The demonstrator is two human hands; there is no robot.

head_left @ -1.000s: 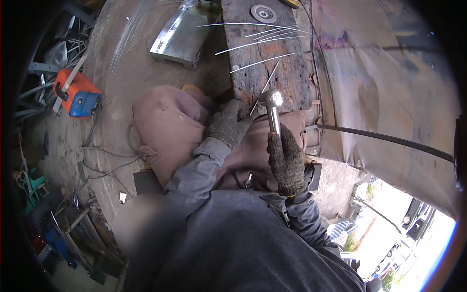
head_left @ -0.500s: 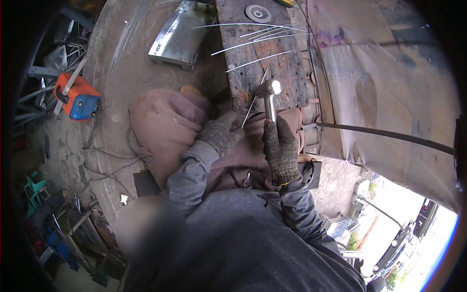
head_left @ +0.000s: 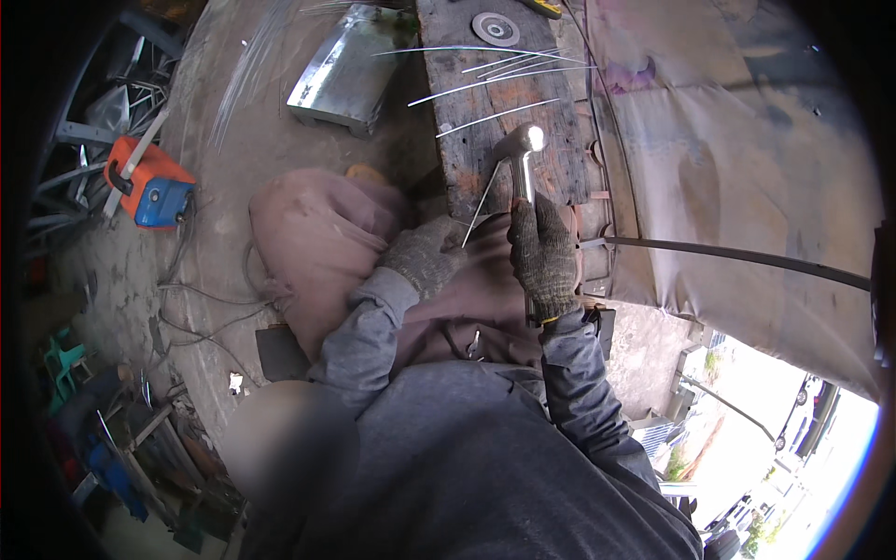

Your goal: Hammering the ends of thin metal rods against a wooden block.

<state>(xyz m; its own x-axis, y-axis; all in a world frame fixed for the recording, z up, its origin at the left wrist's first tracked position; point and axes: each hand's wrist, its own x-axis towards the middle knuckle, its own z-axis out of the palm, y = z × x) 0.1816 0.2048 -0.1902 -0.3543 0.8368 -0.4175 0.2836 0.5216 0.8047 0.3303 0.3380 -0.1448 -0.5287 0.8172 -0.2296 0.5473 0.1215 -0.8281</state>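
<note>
My right hand (head_left: 543,259), in a knit glove, grips a metal hammer (head_left: 525,170) by its handle. The hammer's head is over the near part of a worn wooden board (head_left: 476,177). A thin metal rod (head_left: 481,203) slants from my gloved left hand (head_left: 425,257) up to beside the hammer head, which hides its far end. My left fingers are closed around the rod's near end. Several more thin rods (head_left: 495,117) lie across the board farther away. Whether the hammer touches the rod or the board I cannot tell.
A grinding disc (head_left: 496,29) lies on the board's far end. Left of the board stands a shiny metal box (head_left: 350,70), with a bundle of thin rods (head_left: 247,70) on the ground beyond. An orange and blue machine (head_left: 149,184) with cables is farther left. A stained sheet (head_left: 719,159) hangs at right.
My right hand has moved farther forward with the hammer, and its head now sits higher up the board over the rod's far end. My left hand stays nearly still.
</note>
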